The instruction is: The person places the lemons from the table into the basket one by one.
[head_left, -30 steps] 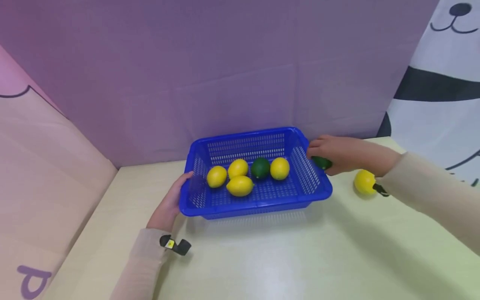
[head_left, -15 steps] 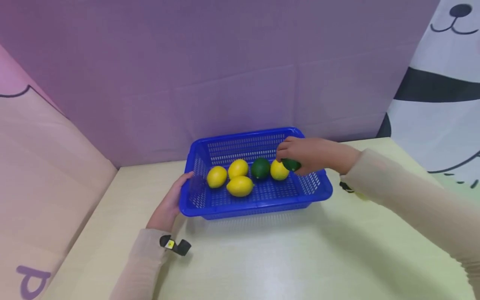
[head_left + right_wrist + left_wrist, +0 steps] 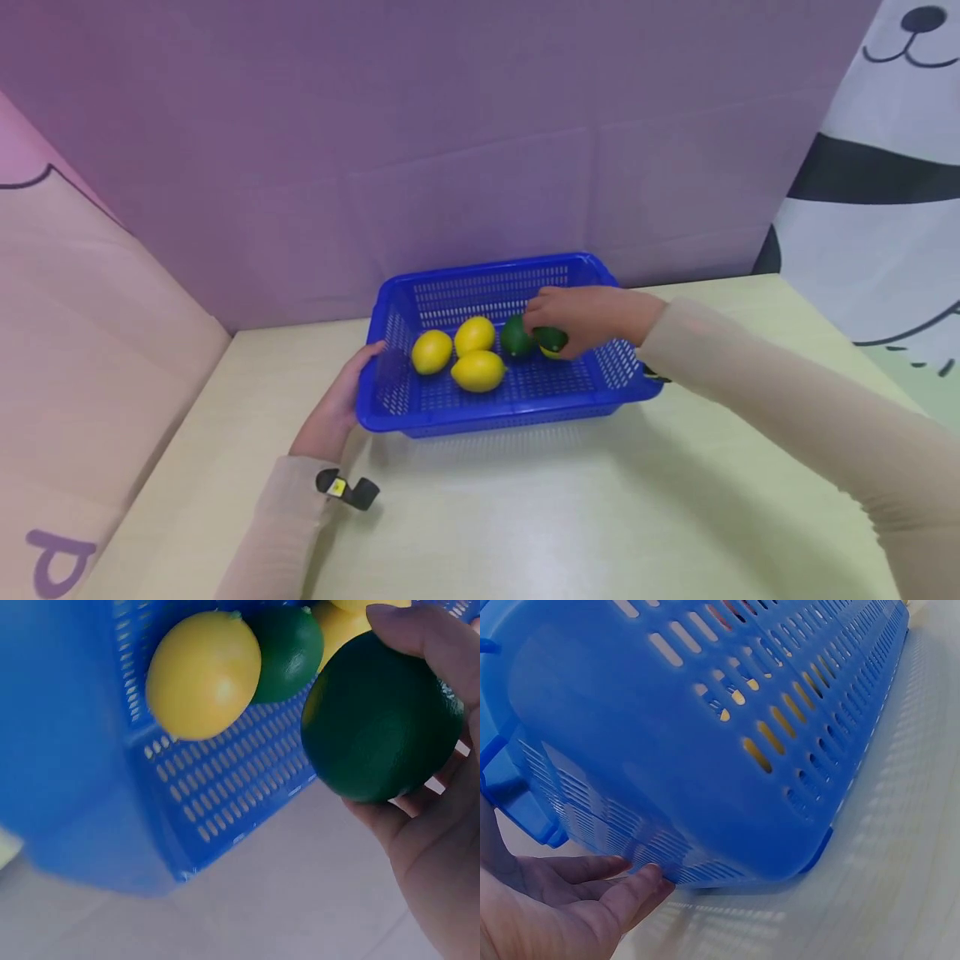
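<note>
My left hand (image 3: 339,407) grips the left end of a blue perforated plastic basket (image 3: 495,412), thumb over the rim. In the left wrist view its fingers (image 3: 634,892) lie against the outside of the basket wall. My right hand (image 3: 585,313) holds a dark green lime (image 3: 382,720) over the right part of the basket. Below it a yellow lemon (image 3: 202,675) shows whole in the right wrist view but is mostly covered in the head view. Another green lime (image 3: 514,337) lies beside it. Several lemons (image 3: 478,372) sit in the basket's left half.
The basket stands on a pale tabletop (image 3: 487,517), near a purple cloth backdrop (image 3: 465,150) behind. A panda-print cloth (image 3: 877,242) hangs at the right, and a pale printed cloth (image 3: 90,333) at the left.
My right hand has carried the lime leftward, from the basket's right rim to over the lemon and lime inside. The right sleeve now hides the lemon on the table. My left hand keeps its place.
</note>
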`<state>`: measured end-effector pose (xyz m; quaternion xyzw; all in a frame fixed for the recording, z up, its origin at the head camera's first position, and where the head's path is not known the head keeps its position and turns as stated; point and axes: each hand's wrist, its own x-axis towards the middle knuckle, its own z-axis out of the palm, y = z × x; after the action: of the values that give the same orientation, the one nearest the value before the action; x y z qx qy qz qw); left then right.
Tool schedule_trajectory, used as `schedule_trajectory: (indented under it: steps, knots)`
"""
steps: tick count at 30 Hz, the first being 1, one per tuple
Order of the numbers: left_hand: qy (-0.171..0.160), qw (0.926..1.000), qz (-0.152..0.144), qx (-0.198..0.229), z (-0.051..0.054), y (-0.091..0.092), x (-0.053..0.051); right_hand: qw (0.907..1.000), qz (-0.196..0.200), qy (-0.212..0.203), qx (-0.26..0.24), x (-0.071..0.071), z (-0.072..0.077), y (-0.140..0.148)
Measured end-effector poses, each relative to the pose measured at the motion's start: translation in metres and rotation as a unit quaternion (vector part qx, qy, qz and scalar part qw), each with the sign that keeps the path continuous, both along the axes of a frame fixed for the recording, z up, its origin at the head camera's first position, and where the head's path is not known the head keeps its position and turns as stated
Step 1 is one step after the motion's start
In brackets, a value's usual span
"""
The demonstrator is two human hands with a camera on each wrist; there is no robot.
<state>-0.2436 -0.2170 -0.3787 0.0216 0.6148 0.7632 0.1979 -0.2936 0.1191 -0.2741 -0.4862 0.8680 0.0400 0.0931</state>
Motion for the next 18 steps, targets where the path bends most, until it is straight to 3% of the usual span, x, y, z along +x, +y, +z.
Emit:
schedule_trajectory:
  steps: [11, 18]
  knots:
    - [-0.004, 0.9999, 0.002, -0.013, 0.0, 0.001, 0.002, 0.9968, 0.014, -0.023, 0.076, -0.005, -0.008, -0.027]
    - [0.002, 0.9999, 0.001, -0.015, 0.001, 0.0, 0.001, 0.994, 0.038, -0.003, 0.103, -0.005, -0.018, -0.041]
